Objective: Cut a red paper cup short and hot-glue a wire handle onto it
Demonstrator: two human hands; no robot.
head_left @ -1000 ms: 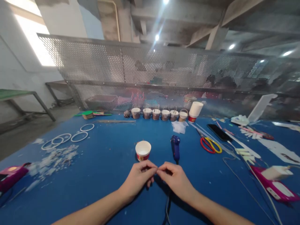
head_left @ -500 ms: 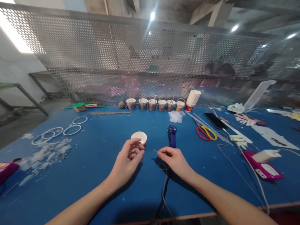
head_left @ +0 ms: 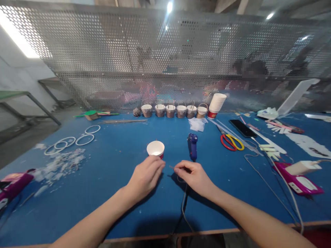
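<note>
- The right hand (head_left: 192, 175) rested on the blue tabletop (head_left: 108, 193), thumb and forefinger pinched on a thin stick (head_left: 172, 167) whose tip pointed toward 9 o'clock.
- The left hand (head_left: 146, 175) lay just beside it at 9 o'clock, fingers loosely curled and holding nothing, their tips near the stick's free end but apart from it.
- A white paper cup (head_left: 155, 149) with a red band stood upright at 12 o'clock of the left hand, just beyond the knuckles.
- A blue glue gun (head_left: 192, 146) lay at 12 o'clock of the right hand; its dark cord (head_left: 184, 203) ran under that hand toward the near edge.
- Red-and-yellow scissors (head_left: 231, 142) lay at 2 o'clock of the right hand, with a black phone (head_left: 242, 127) just beyond them.
- A row of small brown buckets (head_left: 174, 111) stood along the far edge, with a stack of cups (head_left: 216, 105) at its right end.
- White rings (head_left: 69, 139) lay at 10 o'clock of the left hand, with white scraps (head_left: 59, 165) nearer the person.
- A magenta tool (head_left: 300, 179) lay at 3 o'clock, well apart from the hands, and another magenta tool (head_left: 12, 184) lay at the left edge.
- A perforated metal screen (head_left: 165, 58) rose behind the tabletop.
</note>
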